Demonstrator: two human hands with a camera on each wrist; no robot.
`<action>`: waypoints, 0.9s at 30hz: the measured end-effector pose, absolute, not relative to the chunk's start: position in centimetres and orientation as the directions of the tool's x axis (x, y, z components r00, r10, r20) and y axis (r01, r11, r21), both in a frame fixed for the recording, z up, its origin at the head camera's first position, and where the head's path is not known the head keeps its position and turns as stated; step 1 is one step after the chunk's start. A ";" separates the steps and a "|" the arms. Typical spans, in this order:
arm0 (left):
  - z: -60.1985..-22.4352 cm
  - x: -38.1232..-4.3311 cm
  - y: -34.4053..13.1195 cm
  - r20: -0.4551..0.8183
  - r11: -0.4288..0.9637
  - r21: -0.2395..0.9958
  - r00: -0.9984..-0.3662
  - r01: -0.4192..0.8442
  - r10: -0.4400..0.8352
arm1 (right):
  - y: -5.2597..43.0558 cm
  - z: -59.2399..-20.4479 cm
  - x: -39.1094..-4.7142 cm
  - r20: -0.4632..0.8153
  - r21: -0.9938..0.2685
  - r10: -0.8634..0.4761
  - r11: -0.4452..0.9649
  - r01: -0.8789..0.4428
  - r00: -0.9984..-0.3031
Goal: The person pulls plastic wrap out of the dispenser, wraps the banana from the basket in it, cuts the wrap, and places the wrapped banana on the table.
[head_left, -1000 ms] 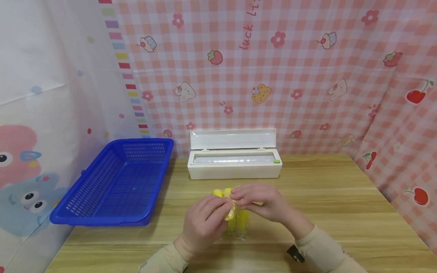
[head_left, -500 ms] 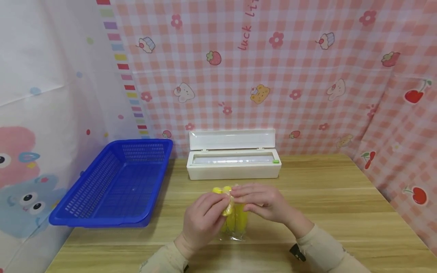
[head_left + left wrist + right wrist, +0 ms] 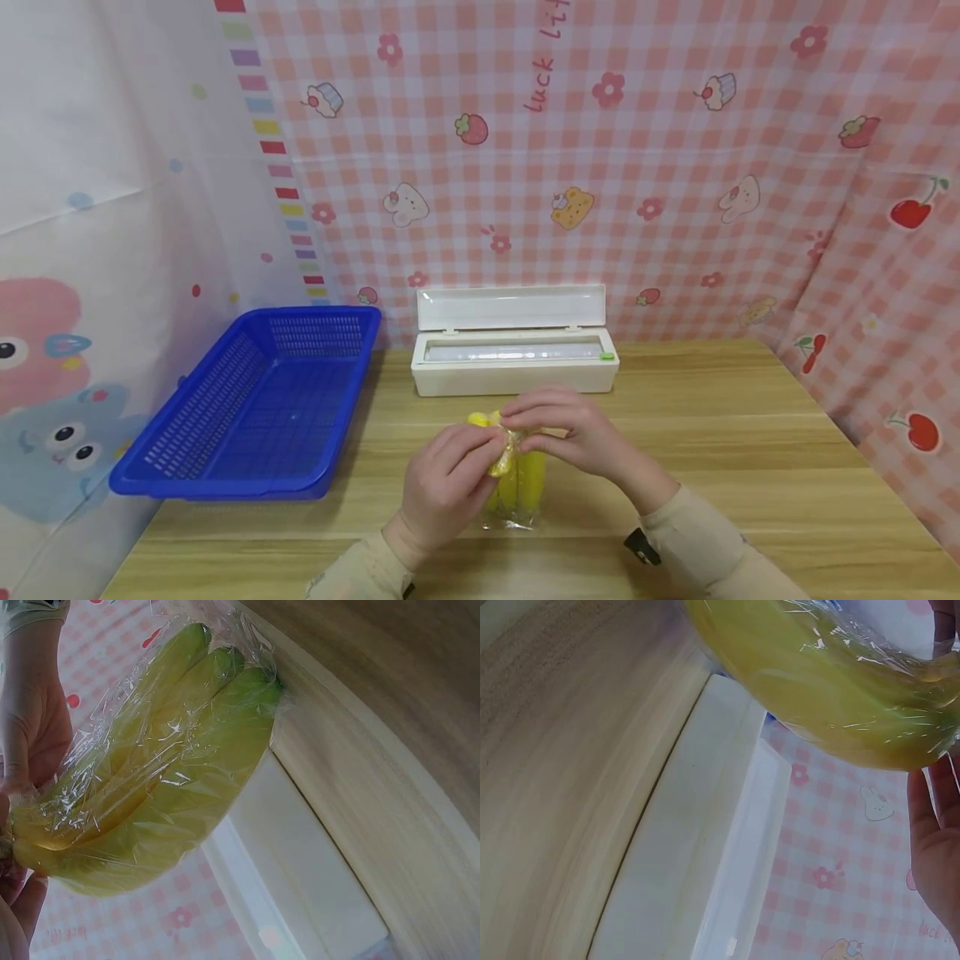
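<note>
A bunch of yellow bananas [image 3: 519, 487], greenish at the tips, hangs between both hands above the table. Clear plastic wrap [image 3: 259, 646] covers it loosely, crinkled and shiny, and sticks out past the tips. My left hand [image 3: 450, 487] grips the bunch at its stem end, where the film is gathered. From the other side, my right hand [image 3: 576, 429] reaches to the same end, fingers arched over the top and thumb below, with film between them. The right wrist view shows the curved side of the bananas [image 3: 832, 705] close up. Hands partly hide the stem.
Behind the hands stands a long white wrap dispenser [image 3: 513, 381], its lid [image 3: 510, 308] raised, a film roll [image 3: 517, 351] inside and a green slider [image 3: 607, 357] at right. A blue plastic basket [image 3: 217, 490] sits at left on the wooden table [image 3: 750, 467]. Patterned cloth hangs behind.
My right hand's fingers have risen slightly and shifted over the stem end, and its thumb has moved closer to the film. The left hand keeps its hold on the bananas.
</note>
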State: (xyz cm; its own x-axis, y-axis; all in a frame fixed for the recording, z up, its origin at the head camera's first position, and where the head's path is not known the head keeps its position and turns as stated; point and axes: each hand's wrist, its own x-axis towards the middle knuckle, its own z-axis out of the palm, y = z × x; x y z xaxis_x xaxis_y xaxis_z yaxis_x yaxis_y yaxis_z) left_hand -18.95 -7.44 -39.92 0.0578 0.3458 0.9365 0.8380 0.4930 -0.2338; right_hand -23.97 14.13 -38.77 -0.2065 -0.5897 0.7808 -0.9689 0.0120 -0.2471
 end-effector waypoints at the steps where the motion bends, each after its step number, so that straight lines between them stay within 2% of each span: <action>1: -39.9 -18.9 -7.4 0.936 0.493 -0.234 0.058 0.838 0.346 | 14.0 -38.8 -24.0 0.778 -0.250 -0.593 0.012 -0.968 -0.208; 7: -40.0 -19.0 -7.5 0.938 0.497 -0.223 0.047 0.839 0.342 | 13.6 -39.1 -24.1 0.767 -0.247 -0.603 0.040 -0.968 -0.221; 16: -40.1 -19.2 -7.5 0.943 0.492 -0.213 0.045 0.844 0.331 | 13.2 -39.5 -24.3 0.797 -0.138 -0.580 0.103 -0.985 -0.172; 27: -40.2 -19.4 -7.7 0.943 0.497 -0.189 0.015 0.847 0.334 | 12.5 -40.0 -24.2 0.814 -0.142 -0.539 0.179 -0.974 -0.217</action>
State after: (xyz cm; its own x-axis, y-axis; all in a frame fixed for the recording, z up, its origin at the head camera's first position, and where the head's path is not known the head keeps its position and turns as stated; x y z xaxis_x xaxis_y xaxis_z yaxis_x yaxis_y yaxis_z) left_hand -19.37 -7.70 -40.24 0.0148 0.3336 0.9426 0.8466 0.4974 -0.1893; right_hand -24.20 12.55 -40.00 -0.2173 -0.5391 0.8137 -0.9737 0.1786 -0.1417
